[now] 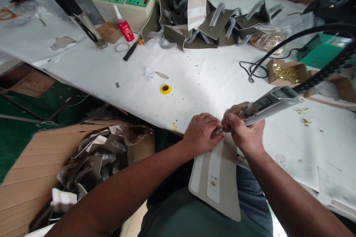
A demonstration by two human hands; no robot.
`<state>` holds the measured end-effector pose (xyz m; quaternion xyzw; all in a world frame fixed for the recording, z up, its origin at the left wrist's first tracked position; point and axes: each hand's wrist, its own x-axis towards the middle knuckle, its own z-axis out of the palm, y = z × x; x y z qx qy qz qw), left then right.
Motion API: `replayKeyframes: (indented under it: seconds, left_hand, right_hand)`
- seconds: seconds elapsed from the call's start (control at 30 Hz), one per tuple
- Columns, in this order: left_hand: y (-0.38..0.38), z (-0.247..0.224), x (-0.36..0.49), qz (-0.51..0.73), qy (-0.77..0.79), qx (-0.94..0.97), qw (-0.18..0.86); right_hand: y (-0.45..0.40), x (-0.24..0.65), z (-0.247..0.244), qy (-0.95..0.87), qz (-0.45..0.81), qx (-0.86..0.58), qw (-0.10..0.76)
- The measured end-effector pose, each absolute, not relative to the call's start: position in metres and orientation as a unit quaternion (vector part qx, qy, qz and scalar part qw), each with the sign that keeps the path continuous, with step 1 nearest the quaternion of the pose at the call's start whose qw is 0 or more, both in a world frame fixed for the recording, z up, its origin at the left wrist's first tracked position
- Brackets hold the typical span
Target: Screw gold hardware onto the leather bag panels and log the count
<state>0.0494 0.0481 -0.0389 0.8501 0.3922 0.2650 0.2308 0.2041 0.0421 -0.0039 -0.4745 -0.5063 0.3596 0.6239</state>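
A taupe leather-like panel (229, 181) with lighter strips lies over my lap, its far end at the table edge. Near its rounded lower end is a small brass-coloured fitting (213, 183). My left hand (201, 133) is closed on the far end of the panel, thumb and fingers pinching it. Wrapped round a grey electric screwdriver (271, 103), my right hand (246, 131) steers its tip toward the left fingertips. The tip itself and whatever lies under it are hidden by the fingers.
Folded taupe pieces with plastic-wrapped handles (217, 18) are heaped at the back. Gold screws fill a small carton (285, 74) at right; loose ones lie nearby. A red glue bottle (126, 29) and a yellow tape roll (165, 89) stand left. An open carton (30, 152) holds more pieces.
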Motion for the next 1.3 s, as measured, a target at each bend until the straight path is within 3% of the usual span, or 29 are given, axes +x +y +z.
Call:
replayKeyframes:
  seconds: [1.03, 1.3]
  left_hand:
    - [0.05, -0.044, 0.05, 0.257, 0.397, 0.847, 0.243]
    - [0.046, -0.042, 0.049, 0.28, 0.419, 0.83, 0.241]
  right_hand:
    - [0.046, 0.206, -0.015, -0.512, 0.436, -0.463, 0.577]
    - [0.045, 0.19, 0.008, -0.55, 0.447, -0.467, 0.528]
